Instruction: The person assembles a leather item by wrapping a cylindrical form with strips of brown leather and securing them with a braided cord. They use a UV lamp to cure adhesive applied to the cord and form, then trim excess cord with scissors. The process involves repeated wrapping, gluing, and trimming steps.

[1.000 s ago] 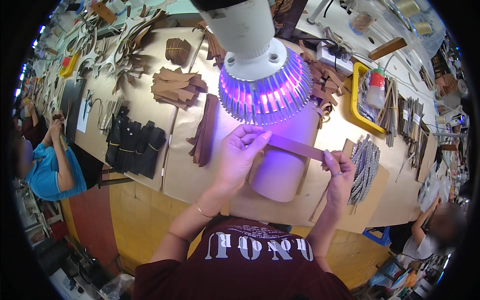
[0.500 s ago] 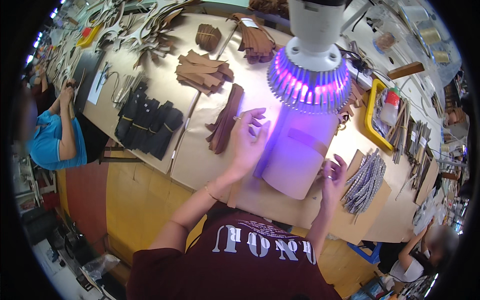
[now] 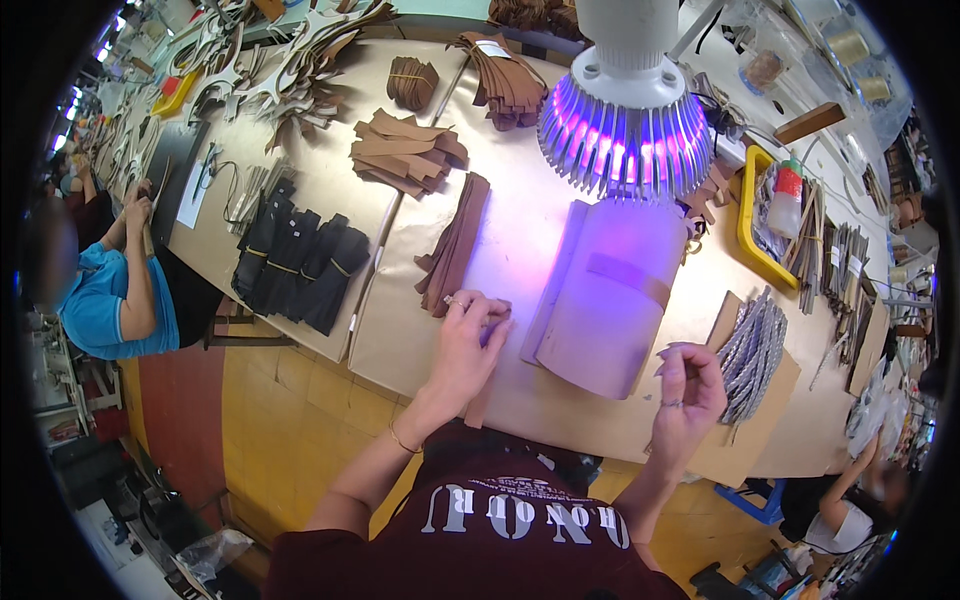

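My left hand [image 3: 468,342] is over the table, beside the lower end of a bundle of brown strips [image 3: 455,245]. Its fingers curl toward the thumb, and whatever might be between them is hidden. On the other side, my right hand [image 3: 690,392] is raised near the table's front, its thumb and fingertips drawn together; I cannot make out anything in them. Between my hands lies a curved beige sheet [image 3: 590,340], apart from both, with a brown strip [image 3: 630,280] across it. A finned lamp [image 3: 625,135] casts violet light on them from above.
Grey braided strips [image 3: 750,365] rest on cardboard at right, below a yellow tray [image 3: 748,225] holding a red-and-white bottle [image 3: 785,200]. Banded black bundles [image 3: 300,260] and brown leather pieces [image 3: 405,150] lie at left. A person in blue [image 3: 115,300] works at the far left.
My left hand has come down and toward me, from the sheet's edge to the brown bundle, and its fingers have drawn in. My right hand has moved right, away from the sheet, its fingers closing.
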The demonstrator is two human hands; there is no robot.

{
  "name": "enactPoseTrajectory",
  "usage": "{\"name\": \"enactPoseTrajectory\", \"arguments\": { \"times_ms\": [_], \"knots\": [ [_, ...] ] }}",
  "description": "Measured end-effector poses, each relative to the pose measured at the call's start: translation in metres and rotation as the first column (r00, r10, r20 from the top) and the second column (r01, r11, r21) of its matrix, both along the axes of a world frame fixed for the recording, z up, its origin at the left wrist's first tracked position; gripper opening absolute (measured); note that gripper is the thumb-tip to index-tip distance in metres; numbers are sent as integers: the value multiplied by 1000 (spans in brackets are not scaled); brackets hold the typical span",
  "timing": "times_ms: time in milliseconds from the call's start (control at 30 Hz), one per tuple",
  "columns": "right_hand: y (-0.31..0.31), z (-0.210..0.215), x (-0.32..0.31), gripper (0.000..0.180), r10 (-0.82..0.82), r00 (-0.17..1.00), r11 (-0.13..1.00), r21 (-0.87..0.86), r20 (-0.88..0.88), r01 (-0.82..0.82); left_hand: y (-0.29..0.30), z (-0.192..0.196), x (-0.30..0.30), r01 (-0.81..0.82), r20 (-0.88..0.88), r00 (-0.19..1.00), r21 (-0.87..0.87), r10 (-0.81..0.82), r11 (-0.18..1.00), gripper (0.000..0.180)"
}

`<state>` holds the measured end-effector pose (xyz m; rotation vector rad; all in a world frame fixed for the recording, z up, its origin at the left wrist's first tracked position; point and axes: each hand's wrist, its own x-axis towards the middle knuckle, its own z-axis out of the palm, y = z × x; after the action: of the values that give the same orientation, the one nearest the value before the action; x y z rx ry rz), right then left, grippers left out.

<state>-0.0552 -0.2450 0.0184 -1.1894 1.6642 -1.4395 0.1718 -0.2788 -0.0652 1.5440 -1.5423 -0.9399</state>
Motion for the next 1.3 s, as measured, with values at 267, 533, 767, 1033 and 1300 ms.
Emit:
{"name": "enactPoseTrajectory", "arguments": {
  "times_ms": [267,533,767,1033,1300],
  "knots": [
    [11,11,34,10,251,951,964,-39,-180,-262,5,26,6,40,-459,887,-40,-54,998,9],
    [8,38,50,31,371,928,920,-122,-34,-372,10,78,8,420,-868,420,-73,-265,905,15],
    [8,37,53,30,373,924,912,-152,-81,-381,12,85,-5,449,-827,461,-95,-321,889,12],
    [4,30,51,23,365,915,920,-87,-171,-383,15,86,-7,423,-786,550,-29,-282,906,10],
    [-6,29,45,22,295,895,901,-214,-334,-377,2,104,-9,377,-703,645,-48,-300,925,11]
  ]
}}
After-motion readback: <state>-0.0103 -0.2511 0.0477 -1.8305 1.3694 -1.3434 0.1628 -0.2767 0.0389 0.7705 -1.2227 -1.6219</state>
